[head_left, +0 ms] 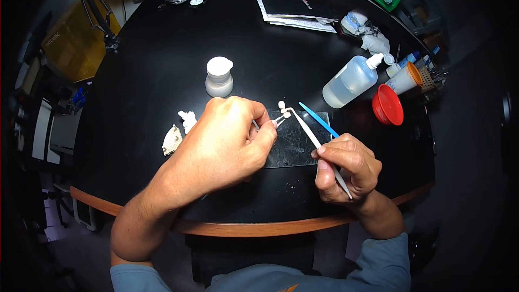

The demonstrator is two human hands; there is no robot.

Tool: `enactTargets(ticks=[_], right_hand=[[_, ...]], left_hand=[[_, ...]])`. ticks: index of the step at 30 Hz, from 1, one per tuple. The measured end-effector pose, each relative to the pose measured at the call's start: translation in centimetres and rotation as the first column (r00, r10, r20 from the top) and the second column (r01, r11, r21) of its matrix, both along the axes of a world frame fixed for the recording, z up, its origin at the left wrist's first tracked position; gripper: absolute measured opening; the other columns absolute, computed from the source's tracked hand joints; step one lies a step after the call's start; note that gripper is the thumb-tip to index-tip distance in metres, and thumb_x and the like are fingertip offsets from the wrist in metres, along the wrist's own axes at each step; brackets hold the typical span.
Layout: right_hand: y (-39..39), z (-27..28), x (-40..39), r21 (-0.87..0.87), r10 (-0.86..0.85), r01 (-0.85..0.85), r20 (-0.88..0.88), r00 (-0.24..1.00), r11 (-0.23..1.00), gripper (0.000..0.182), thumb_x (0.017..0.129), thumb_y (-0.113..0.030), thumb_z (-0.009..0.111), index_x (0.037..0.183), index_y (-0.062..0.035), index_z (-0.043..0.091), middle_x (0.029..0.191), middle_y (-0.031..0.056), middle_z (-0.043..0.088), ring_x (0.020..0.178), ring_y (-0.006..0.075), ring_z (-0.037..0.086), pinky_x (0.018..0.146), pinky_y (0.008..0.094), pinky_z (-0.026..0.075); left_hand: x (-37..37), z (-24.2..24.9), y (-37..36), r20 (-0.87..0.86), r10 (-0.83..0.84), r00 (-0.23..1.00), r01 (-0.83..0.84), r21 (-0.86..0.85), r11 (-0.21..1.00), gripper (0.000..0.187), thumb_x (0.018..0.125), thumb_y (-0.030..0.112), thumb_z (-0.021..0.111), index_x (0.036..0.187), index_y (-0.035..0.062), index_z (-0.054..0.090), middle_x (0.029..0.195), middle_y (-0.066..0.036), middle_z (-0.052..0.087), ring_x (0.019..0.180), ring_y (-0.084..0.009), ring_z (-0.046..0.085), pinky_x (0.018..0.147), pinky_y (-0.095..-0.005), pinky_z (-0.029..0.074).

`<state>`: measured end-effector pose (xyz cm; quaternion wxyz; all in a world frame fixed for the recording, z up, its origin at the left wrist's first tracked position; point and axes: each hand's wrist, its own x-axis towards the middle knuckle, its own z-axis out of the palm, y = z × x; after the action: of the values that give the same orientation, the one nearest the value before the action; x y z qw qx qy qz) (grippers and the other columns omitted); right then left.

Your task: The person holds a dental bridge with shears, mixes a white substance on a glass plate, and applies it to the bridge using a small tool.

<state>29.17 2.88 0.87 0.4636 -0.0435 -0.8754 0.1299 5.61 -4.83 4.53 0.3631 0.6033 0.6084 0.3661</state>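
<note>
My left hand (232, 132) is closed around tweezers (280, 121), whose tips are at a small cream-white piece (286, 114). Further similar pieces (281, 105) show just above it. In my right hand (351, 167) is a thin white tool (309, 131) with a bent tip, which reaches to the small pieces. A blue stick (318, 119) slants beside that tool, its lower end at my right fingers; whether they grip it I cannot tell. Beneath the tools lies a scratched transparent plate (286, 154). Left of my left hand are a beige dental-like model (172, 140) and a crumpled white piece (187, 121).
A white-capped jar (219, 77) stands beyond my left hand. At the right are a squeeze bottle (351, 82), a red bowl (387, 105) and an orange-rimmed cup (405, 79). Papers and a dark folder (296, 12) lie at the back. The desk's wooden edge (259, 229) is nearest me.
</note>
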Motion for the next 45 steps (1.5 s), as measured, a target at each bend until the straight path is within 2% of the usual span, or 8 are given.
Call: enactTargets(ticks=[12,21,27,30,33,35,39,45], right_hand=[[0.0,-0.1,-0.1,-0.002,0.004,-0.004,0.016,1.000,1.000,0.016,0.088,0.005,0.067,0.104,0.0051,0.067,0.074,0.0111,0.070,0.059,0.0187,0.068,0.055,0.0292,0.053],[0.0,0.0,-0.1,0.003,0.005,-0.005,0.004,1.000,1.000,0.017,0.087,0.006,0.066,0.104,0.0049,0.068,0.074,0.0105,0.070,0.059,0.0186,0.068,0.055,0.0298,0.053],[0.0,0.0,0.0,-0.016,-0.012,0.013,0.013,1.000,1.000,0.016,0.087,0.005,0.066,0.103,0.0047,0.068,0.073,0.0108,0.070,0.060,0.0186,0.068,0.055,0.0292,0.053],[0.1,0.1,0.0,-0.020,-0.011,0.011,0.009,1.000,1.000,0.017,0.086,0.007,0.065,0.103,0.0051,0.068,0.073,0.0110,0.069,0.061,0.0185,0.069,0.056,0.0289,0.053],[0.0,-0.2,0.5,-0.113,-0.054,0.051,-0.027,0.998,0.992,0.019,0.080,0.009,0.067,0.099,0.0049,0.069,0.073,0.0104,0.070,0.057,0.0196,0.068,0.053,0.0314,0.054],[-0.2,0.0,0.6,-0.167,-0.004,0.010,0.034,0.999,0.986,0.019,0.076,0.008,0.066,0.094,0.0053,0.070,0.067,0.0096,0.068,0.053,0.0206,0.067,0.052,0.0314,0.053],[-0.3,-0.5,-0.2,-0.180,0.159,-0.131,0.155,0.975,0.975,0.017,0.069,0.005,0.069,0.086,0.0047,0.071,0.064,0.0107,0.067,0.052,0.0228,0.068,0.050,0.0325,0.052],[-0.8,-1.4,-0.9,-0.213,0.185,-0.136,0.231,0.955,0.968,0.016,0.069,0.006,0.071,0.084,0.0041,0.072,0.065,0.0109,0.066,0.054,0.0233,0.068,0.052,0.0326,0.053]], left_hand=[[-0.1,-0.4,0.0,-0.047,0.008,0.999,-0.005,0.070,0.998,0.030,0.105,0.012,0.062,0.083,-0.0068,0.071,0.058,-0.008,0.067,0.046,-0.0145,0.067,0.045,-0.0270,0.050],[-0.1,-0.1,-0.1,-0.004,0.009,1.000,-0.009,0.023,1.000,0.029,0.105,0.011,0.061,0.085,-0.0072,0.072,0.058,-0.008,0.067,0.047,-0.0142,0.067,0.044,-0.0272,0.050],[-0.2,-0.5,0.0,-0.074,0.009,0.997,-0.002,0.098,0.995,0.028,0.104,0.011,0.061,0.085,-0.0066,0.072,0.058,-0.008,0.067,0.046,-0.0139,0.067,0.046,-0.0275,0.050],[-0.2,-0.4,-0.1,-0.034,0.012,0.999,-0.010,0.053,0.999,0.028,0.104,0.012,0.062,0.086,-0.0067,0.072,0.059,-0.010,0.066,0.048,-0.0140,0.064,0.048,-0.0298,0.047],[-0.7,-0.8,0.0,-0.141,0.091,0.986,-0.064,0.188,0.980,0.028,0.105,0.013,0.063,0.087,-0.0068,0.071,0.059,-0.013,0.064,0.050,-0.0149,0.061,0.050,-0.0331,0.044],[-1.4,-0.5,0.1,-0.212,0.153,0.965,-0.113,0.191,0.975,0.025,0.105,0.013,0.063,0.089,-0.0056,0.068,0.062,-0.015,0.061,0.054,-0.0208,0.060,0.056,-0.0374,0.045],[-2.1,-1.0,0.3,-0.226,0.217,0.950,-0.164,0.234,0.958,0.024,0.105,0.013,0.061,0.091,-0.0054,0.067,0.065,-0.018,0.061,0.057,-0.0249,0.062,0.061,-0.0399,0.046],[-2.0,-0.6,0.1,-0.306,0.252,0.918,-0.180,0.244,0.953,0.024,0.103,0.014,0.062,0.089,-0.0047,0.067,0.064,-0.019,0.061,0.056,-0.0296,0.063,0.061,-0.0427,0.047]])
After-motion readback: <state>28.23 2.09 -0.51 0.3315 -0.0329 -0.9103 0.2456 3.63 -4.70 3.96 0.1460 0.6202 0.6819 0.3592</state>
